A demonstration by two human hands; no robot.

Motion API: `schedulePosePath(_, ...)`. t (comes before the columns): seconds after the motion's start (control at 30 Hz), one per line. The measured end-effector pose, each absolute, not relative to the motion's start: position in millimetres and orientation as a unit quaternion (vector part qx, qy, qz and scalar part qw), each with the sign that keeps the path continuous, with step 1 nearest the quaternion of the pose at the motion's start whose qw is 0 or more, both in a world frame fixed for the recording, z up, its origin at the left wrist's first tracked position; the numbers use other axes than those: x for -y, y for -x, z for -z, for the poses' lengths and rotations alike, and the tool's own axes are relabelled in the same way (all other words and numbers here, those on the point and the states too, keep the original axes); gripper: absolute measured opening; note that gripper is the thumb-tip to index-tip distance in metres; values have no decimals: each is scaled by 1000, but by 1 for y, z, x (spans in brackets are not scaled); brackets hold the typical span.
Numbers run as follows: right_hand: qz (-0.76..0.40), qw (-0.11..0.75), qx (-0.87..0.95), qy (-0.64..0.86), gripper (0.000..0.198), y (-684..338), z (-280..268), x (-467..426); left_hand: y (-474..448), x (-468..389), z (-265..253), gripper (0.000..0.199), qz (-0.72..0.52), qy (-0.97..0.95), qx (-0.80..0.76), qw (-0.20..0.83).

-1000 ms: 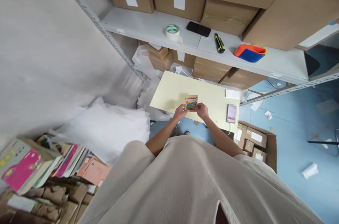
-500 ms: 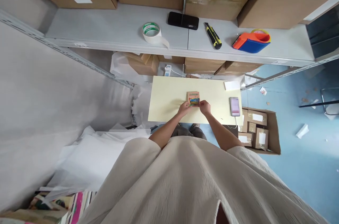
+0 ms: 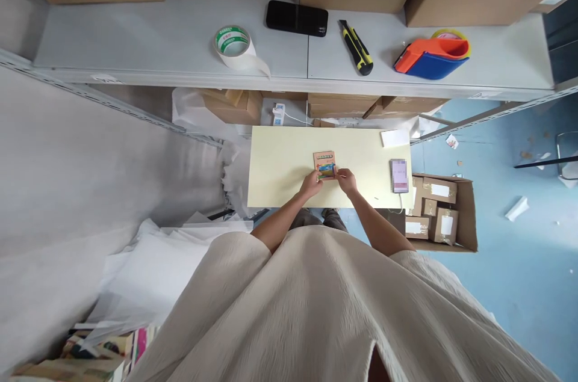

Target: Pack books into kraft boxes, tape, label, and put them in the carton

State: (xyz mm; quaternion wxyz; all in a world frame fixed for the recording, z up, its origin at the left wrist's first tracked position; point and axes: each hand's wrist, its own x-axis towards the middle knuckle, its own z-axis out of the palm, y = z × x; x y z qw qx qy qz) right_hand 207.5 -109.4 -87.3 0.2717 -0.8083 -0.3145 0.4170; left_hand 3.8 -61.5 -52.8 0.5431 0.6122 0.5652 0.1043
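Observation:
A small book (image 3: 324, 159) with an orange-pink cover and a blue and yellow picture is held over the pale yellow table (image 3: 280, 156). Its lower left corner is in my left hand (image 3: 311, 184), with the thumb lying over the cover. At the lower right edge, my right hand (image 3: 347, 181) is closed, its fingertips pinching at the book's side. The book leans slightly to the left. Whether the right fingers hold one page or the whole edge is too small to see.
A phone (image 3: 399, 176) and a white box (image 3: 394, 138) occupy the table's right end. Above runs a grey shelf (image 3: 180, 27) carrying tape (image 3: 232, 42), a black phone (image 3: 297, 18), a utility knife (image 3: 356, 48) and a tape dispenser (image 3: 432, 57). An open carton (image 3: 467, 213) of parcels stands right.
The book has tilted a little to the left. My right fingers have shifted slightly at its right edge. The whole view has moved, bringing the shelf nearer.

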Motion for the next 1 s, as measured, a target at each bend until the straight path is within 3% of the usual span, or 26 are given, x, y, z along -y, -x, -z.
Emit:
schedulePosePath(0.2, -442, 307, 277, 796, 29, -206, 92, 106, -7, 64, 56, 42, -92, -626, -563, 531)
schedulePosePath(0.5, -437, 252, 297, 811, 25, -207, 77, 108, -8, 64, 58, 48, -95, -589, -538, 595)
schedulePosePath(0.67, -461, 326, 292, 772, 33, -184, 62, 108, -14, 54, 51, 27, -122, -524, -489, 687)
schedulePosePath(0.9, -518, 343, 307, 721, 38, -151, 58, 101, 22, 43, 37, 36, -256, -542, -629, 495)
schedulePosePath(1.0, -507, 314, 322, 735, 34, -147, 65, 101, 41, 42, 36, 38, -244, -545, -638, 486)
